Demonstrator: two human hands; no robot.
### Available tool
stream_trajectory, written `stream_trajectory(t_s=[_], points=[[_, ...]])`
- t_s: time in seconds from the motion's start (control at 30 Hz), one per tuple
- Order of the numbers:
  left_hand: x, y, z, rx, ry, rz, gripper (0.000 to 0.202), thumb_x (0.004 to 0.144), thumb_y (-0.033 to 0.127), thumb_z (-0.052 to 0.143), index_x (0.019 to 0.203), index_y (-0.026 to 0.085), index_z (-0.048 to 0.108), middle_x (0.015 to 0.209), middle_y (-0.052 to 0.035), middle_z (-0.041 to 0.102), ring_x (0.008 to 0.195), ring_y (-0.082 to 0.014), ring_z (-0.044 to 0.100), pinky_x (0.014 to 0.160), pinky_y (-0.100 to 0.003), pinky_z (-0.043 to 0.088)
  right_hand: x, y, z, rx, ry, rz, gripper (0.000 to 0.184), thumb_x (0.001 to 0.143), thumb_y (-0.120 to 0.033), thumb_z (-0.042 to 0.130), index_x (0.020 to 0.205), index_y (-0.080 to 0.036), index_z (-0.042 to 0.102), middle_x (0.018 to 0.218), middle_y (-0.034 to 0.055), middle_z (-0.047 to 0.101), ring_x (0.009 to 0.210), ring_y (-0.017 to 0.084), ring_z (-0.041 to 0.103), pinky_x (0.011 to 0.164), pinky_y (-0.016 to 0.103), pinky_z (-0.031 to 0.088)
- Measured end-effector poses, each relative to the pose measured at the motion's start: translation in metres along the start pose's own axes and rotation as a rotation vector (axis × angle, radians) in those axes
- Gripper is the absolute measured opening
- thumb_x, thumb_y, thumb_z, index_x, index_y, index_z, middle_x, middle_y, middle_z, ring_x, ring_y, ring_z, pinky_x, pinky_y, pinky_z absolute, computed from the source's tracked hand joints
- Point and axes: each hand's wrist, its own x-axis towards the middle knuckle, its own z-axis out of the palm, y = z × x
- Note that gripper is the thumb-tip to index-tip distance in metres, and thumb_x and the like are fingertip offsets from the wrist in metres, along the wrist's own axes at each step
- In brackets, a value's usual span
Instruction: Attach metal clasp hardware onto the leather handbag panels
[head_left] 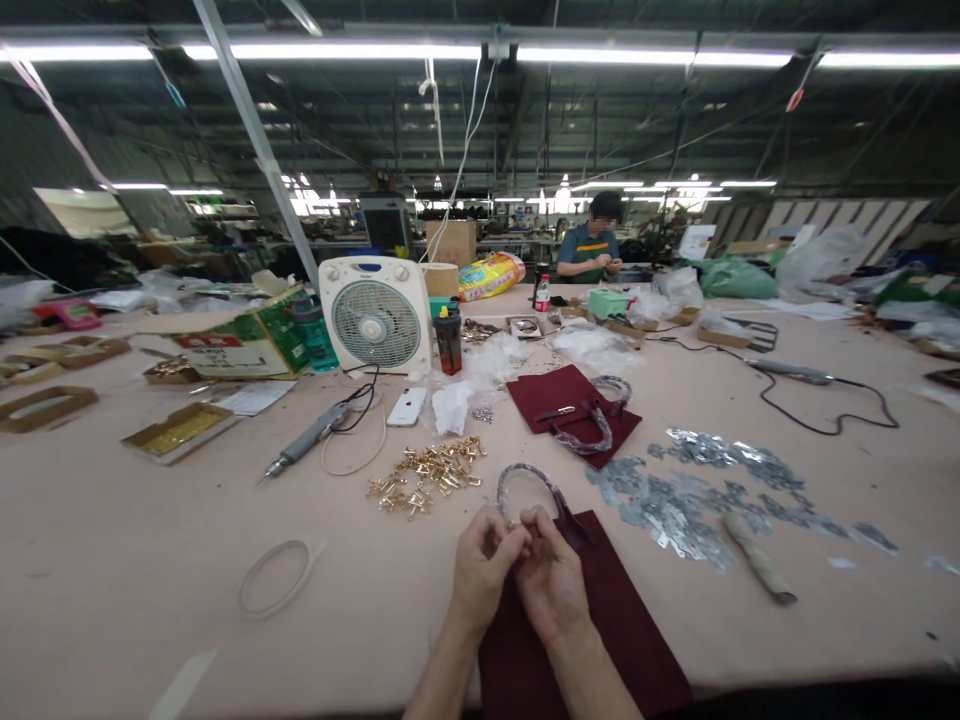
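Note:
A dark red bag panel (622, 620) with a plastic-wrapped handle (525, 470) lies at the table's front, under my forearms. Over its upper part my left hand (484, 565) is closed, thumb and fingertips pinched together. My right hand (551, 575) meets it there, palm turned up and fingers curled in a pinch. Whatever sits between the fingertips is too small to make out. Just beyond my hands lies a pile of gold metal fittings (435, 470). To the right are scattered thin silver metal plates (675, 510). A second dark red panel with handles (555, 400) lies farther back.
A corded electric screwdriver (307, 440) and a phone (407, 406) lie left of centre. Behind stand a white box fan (375, 315) and a dark bottle (448, 342). A rolled cloth (757, 560) lies at right. Across the table sits another person (589, 250).

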Motion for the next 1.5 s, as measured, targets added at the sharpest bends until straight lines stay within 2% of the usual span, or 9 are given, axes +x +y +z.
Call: stream_trajectory(t_s=[0.17, 0.47, 0.73, 1.07, 1.17, 1.27, 1.33, 1.43, 1.5], points=[[-0.001, -0.002, 0.009, -0.127, -0.05, -0.038, 0.032, 0.089, 0.041, 0.072, 0.083, 0.023, 0.047, 0.067, 0.0082, 0.047, 0.056, -0.0087, 0.042, 0.056, -0.022, 0.035, -0.003, -0.023, -0.01, 0.077, 0.015, 0.117, 0.016, 0.081, -0.022, 0.085, 0.096, -0.02, 0.08, 0.107, 0.0019, 0.079, 0.094, 0.016, 0.073, 0.082, 0.025, 0.063], [-0.007, 0.004, 0.013, 0.141, -0.13, 0.018, 0.01, 0.091, 0.027, 0.065, 0.092, 0.019, 0.058, 0.075, 0.0035, 0.055, 0.066, -0.0117, 0.048, 0.061, -0.023, 0.039, -0.011, -0.02, -0.027, -0.091, -0.001, 0.149, 0.023, 0.078, -0.032, 0.088, 0.097, -0.022, 0.082, 0.115, 0.0056, 0.079, 0.113, 0.024, 0.07, 0.108, 0.039, 0.054], [-0.007, 0.003, 0.013, 0.151, -0.124, 0.013, 0.012, 0.091, 0.029, 0.065, 0.092, 0.019, 0.058, 0.074, 0.004, 0.055, 0.063, -0.011, 0.047, 0.058, -0.022, 0.038, -0.014, -0.02, -0.02, -0.155, -0.037, 0.132, 0.028, 0.078, -0.034, 0.089, 0.102, -0.022, 0.081, 0.103, 0.005, 0.078, 0.105, 0.024, 0.071, 0.104, 0.041, 0.054], [-0.011, 0.002, 0.014, 0.224, -0.071, 0.056, 0.01, 0.091, 0.028, 0.065, 0.089, 0.019, 0.06, 0.071, 0.0041, 0.055, 0.06, -0.01, 0.045, 0.057, -0.022, 0.036, -0.02, -0.023, -0.007, -0.252, -0.081, 0.14, 0.043, 0.074, -0.039, 0.092, 0.109, -0.022, 0.075, 0.106, 0.0059, 0.077, 0.104, 0.025, 0.071, 0.102, 0.043, 0.055], [-0.008, 0.002, 0.012, 0.128, -0.106, -0.002, 0.015, 0.09, 0.031, 0.068, 0.089, 0.019, 0.059, 0.07, 0.0047, 0.054, 0.059, -0.0094, 0.047, 0.056, -0.021, 0.036, -0.021, -0.028, -0.004, -0.271, -0.12, 0.153, 0.043, 0.075, -0.038, 0.092, 0.111, -0.022, 0.074, 0.106, 0.0061, 0.076, 0.103, 0.024, 0.071, 0.099, 0.04, 0.056], [-0.003, 0.0, 0.008, -0.076, -0.171, -0.132, 0.026, 0.089, 0.038, 0.073, 0.092, 0.019, 0.056, 0.069, 0.0056, 0.055, 0.056, -0.008, 0.047, 0.053, -0.02, 0.038, -0.019, -0.036, -0.01, -0.36, -0.08, 0.022, 0.038, 0.082, -0.044, 0.087, 0.111, -0.022, 0.075, 0.104, 0.0051, 0.075, 0.095, 0.021, 0.07, 0.089, 0.034, 0.057], [0.001, -0.002, 0.005, -0.162, -0.214, -0.181, 0.031, 0.087, 0.041, 0.076, 0.094, 0.019, 0.056, 0.071, 0.0055, 0.057, 0.055, -0.0067, 0.046, 0.052, -0.02, 0.038, -0.018, -0.044, -0.017, -0.563, -0.073, -0.127, 0.035, 0.086, -0.045, 0.082, 0.113, -0.023, 0.077, 0.102, 0.0048, 0.075, 0.092, 0.02, 0.068, 0.086, 0.031, 0.056], [0.005, -0.003, 0.002, -0.211, -0.278, -0.217, 0.036, 0.084, 0.041, 0.08, 0.097, 0.018, 0.056, 0.072, 0.0054, 0.058, 0.055, -0.0058, 0.046, 0.052, -0.019, 0.038, -0.017, -0.059, -0.022, -0.946, -0.176, -0.329, 0.027, 0.09, -0.04, 0.079, 0.112, -0.025, 0.081, 0.112, 0.0067, 0.074, 0.104, 0.023, 0.066, 0.097, 0.034, 0.053], [0.007, -0.003, 0.001, -0.231, -0.308, -0.243, 0.038, 0.081, 0.04, 0.083, 0.097, 0.017, 0.057, 0.072, 0.0056, 0.057, 0.056, -0.0056, 0.046, 0.051, -0.018, 0.038, -0.017, -0.066, -0.022, -1.073, -0.278, -0.379, 0.022, 0.092, -0.036, 0.077, 0.111, -0.028, 0.083, 0.117, 0.0069, 0.073, 0.111, 0.025, 0.065, 0.1, 0.036, 0.052]])
